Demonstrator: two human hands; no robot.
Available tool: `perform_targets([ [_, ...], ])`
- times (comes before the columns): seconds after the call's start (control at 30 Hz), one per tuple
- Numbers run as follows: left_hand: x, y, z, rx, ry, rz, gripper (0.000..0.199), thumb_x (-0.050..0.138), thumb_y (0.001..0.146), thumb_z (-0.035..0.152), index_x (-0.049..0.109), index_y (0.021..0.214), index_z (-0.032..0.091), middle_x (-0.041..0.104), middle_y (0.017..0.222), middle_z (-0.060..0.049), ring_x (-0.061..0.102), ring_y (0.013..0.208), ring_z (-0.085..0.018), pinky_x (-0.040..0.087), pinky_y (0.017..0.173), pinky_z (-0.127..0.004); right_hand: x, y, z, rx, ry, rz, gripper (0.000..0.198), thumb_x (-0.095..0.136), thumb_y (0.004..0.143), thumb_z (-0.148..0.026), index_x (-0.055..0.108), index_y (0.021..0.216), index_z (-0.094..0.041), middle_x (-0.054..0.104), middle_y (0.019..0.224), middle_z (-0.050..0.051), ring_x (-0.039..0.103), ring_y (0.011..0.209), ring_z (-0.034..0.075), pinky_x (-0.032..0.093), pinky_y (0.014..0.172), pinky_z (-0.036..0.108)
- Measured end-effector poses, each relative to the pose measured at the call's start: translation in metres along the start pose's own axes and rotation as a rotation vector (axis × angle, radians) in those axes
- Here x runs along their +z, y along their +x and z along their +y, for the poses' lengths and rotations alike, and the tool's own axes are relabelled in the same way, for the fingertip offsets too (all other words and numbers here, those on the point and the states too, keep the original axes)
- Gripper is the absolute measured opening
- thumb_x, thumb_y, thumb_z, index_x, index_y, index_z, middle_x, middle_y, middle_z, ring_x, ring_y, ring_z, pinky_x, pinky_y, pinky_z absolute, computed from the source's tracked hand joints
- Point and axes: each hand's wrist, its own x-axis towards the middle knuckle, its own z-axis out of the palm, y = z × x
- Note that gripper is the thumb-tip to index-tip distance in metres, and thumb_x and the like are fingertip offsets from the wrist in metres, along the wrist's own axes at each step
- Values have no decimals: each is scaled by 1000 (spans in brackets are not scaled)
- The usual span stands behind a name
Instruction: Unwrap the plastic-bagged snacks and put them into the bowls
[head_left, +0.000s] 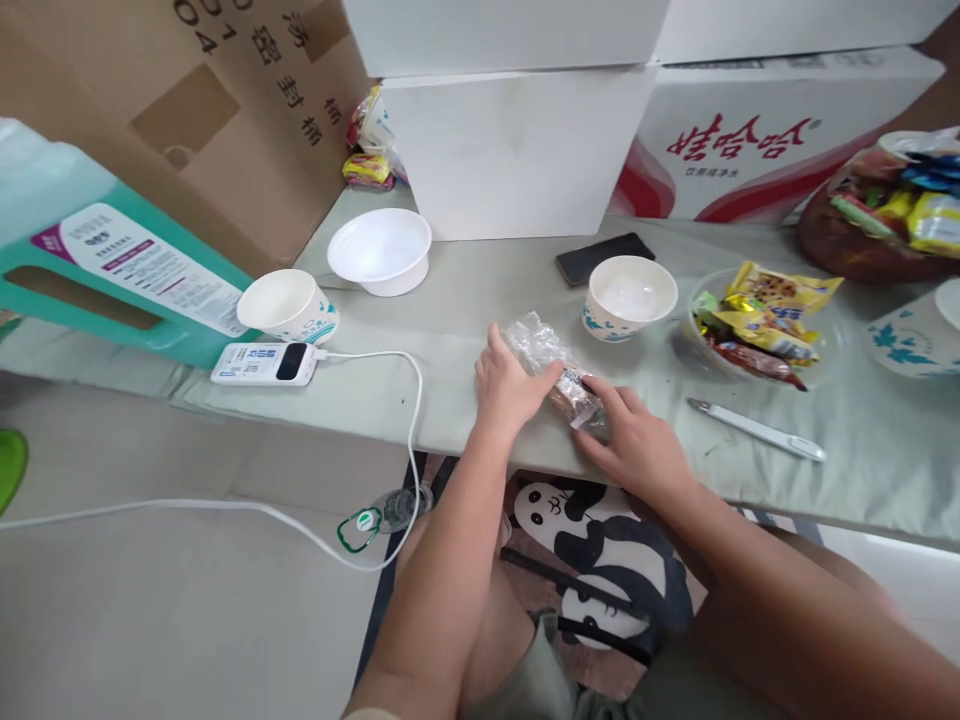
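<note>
On the light green cloth lies a small package in crinkled clear plastic (pixel 576 391), with something brown inside; its exact kind is not clear. My left hand (pixel 508 380) grips its left side, thumb laid across towards the middle. The right end is held by my right hand (pixel 630 435), its index finger on top and thumb at the near edge. Just beyond my hands stands a paper bowl (pixel 628 297) with something whitish inside. A white-handled utility knife (pixel 757 430) lies to the right of my right hand.
A clear bowl of wrapped snacks (pixel 761 335) stands at right. Behind are a black phone (pixel 604 257) and white cartons (pixel 517 150). At left are a white plastic bowl (pixel 381 250), a paper bowl (pixel 289 305), a power bank (pixel 264 364) with a dangling cable, and a green jug (pixel 135 250).
</note>
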Motion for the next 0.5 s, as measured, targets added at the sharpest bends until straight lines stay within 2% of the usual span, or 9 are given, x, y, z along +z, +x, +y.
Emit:
perform_targets([
  [0.03, 7, -2, 0, -17, -11, -51, 99, 88, 61, 34, 39, 146, 19, 65, 119, -16, 57, 124, -37, 42, 106, -50, 1, -4, 10, -43, 92, 31, 65, 60, 87, -41, 43, 148, -25, 61, 130, 15, 69, 86, 30, 52, 68, 41],
  [0.1, 22, -4, -1, -33, -88, -110, 102, 84, 68, 28, 27, 153, 25, 66, 113, -11, 67, 105, -30, 50, 97, -46, 2, -8, 29, -148, 297, 84, 66, 62, 86, -41, 42, 146, -22, 59, 134, 17, 67, 98, 30, 55, 78, 43],
  [0.17, 34, -3, 0, -26, -223, -90, 101, 80, 72, 21, 22, 154, 32, 64, 117, -8, 70, 88, -21, 56, 86, -39, 0, -11, 43, -217, 487, 112, 59, 62, 86, -37, 46, 141, -23, 58, 135, 16, 64, 106, 29, 55, 84, 43],
  [0.27, 47, -3, 5, -10, -424, -10, 104, 79, 70, 14, 21, 153, 39, 58, 132, -9, 72, 82, -14, 59, 79, -31, -10, -17, 58, -189, 782, 50, 44, 59, 87, -29, 52, 130, -25, 62, 125, 12, 65, 101, 24, 55, 80, 38],
  [0.33, 52, -3, 8, -21, -469, -15, 93, 81, 67, 16, 37, 147, 32, 60, 133, -9, 72, 85, -15, 60, 79, -30, -17, -20, 63, -140, 1025, -55, 39, 53, 87, -23, 53, 125, -26, 66, 115, 8, 67, 91, 20, 56, 76, 36],
  [0.37, 52, -4, 9, -27, -454, -52, 79, 82, 66, 19, 50, 138, 26, 64, 128, -10, 73, 86, -16, 59, 80, -30, -20, -21, 65, -138, 1146, -100, 38, 51, 85, -20, 54, 123, -26, 68, 110, 6, 68, 90, 19, 56, 78, 36],
  [0.43, 53, -7, 10, -16, -356, -205, 43, 82, 70, 30, 69, 109, 16, 74, 108, -10, 73, 87, -20, 59, 80, -32, -24, -20, 67, -186, 1332, -149, 42, 51, 80, -14, 56, 119, -26, 70, 108, 5, 69, 98, 19, 56, 88, 38],
  [0.5, 52, -12, 10, 82, -213, -318, 25, 78, 73, 34, 74, 89, 15, 77, 96, -10, 73, 86, -23, 59, 81, -36, -25, -17, 66, -232, 1410, -140, 43, 53, 76, -11, 58, 116, -26, 72, 108, 5, 69, 104, 19, 54, 95, 39],
])
